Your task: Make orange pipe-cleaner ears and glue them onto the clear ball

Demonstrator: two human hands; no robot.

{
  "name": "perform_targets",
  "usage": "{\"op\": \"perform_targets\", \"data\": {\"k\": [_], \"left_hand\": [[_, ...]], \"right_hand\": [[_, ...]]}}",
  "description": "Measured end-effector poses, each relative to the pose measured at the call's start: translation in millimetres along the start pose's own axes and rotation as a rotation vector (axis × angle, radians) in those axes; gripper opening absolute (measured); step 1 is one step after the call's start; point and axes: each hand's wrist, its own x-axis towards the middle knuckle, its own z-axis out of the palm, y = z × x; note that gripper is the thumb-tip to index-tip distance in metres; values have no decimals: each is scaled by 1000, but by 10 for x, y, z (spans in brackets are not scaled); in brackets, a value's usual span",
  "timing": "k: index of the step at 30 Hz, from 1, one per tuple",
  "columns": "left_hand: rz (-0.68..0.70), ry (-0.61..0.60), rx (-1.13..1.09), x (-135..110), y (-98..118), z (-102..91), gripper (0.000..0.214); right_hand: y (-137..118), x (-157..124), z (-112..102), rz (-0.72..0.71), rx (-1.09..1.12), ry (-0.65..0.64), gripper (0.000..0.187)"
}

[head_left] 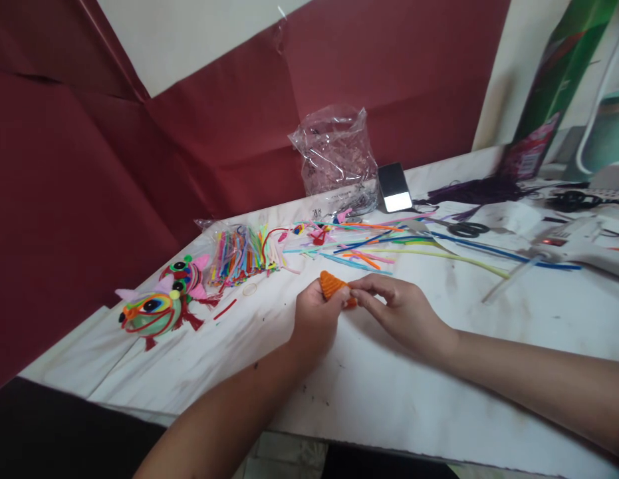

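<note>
An orange ribbed piece (pixel 333 285), apparently made of coiled pipe cleaner, is held above the white table (pixel 419 412). My left hand (pixel 316 316) is closed around its lower left side, thumb across the front. At its right edge, my right hand (pixel 406 309) pinches with thumb and fingertips. Part of the piece is hidden behind the left thumb. Beyond the hands lie loose pipe cleaners (pixel 459 258) in blue, yellow, pink and orange.
Two colourful fish-like crafts (pixel 152 314) sit at the left beside a bag of pipe cleaners (pixel 244 256). Behind are a clear plastic bag (pixel 336 156) and a phone (pixel 395 188). Scissors (pixel 466 229) and a white glue gun (pixel 573 243) lie at the right.
</note>
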Motion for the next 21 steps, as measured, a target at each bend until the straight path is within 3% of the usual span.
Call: {"op": "perform_targets", "data": {"k": [4,15,21], "left_hand": [[9,-17,30,-6,20,-10,10],[-14,-61,83,31,30,-49,13],[-67,-137,6,85,7,-71,17]], "right_hand": [[3,-6,-16,-48,-11,-19,16],[10,13,-24,154,144,-107,21],[64,47,-48,124,143,-140,20]]}}
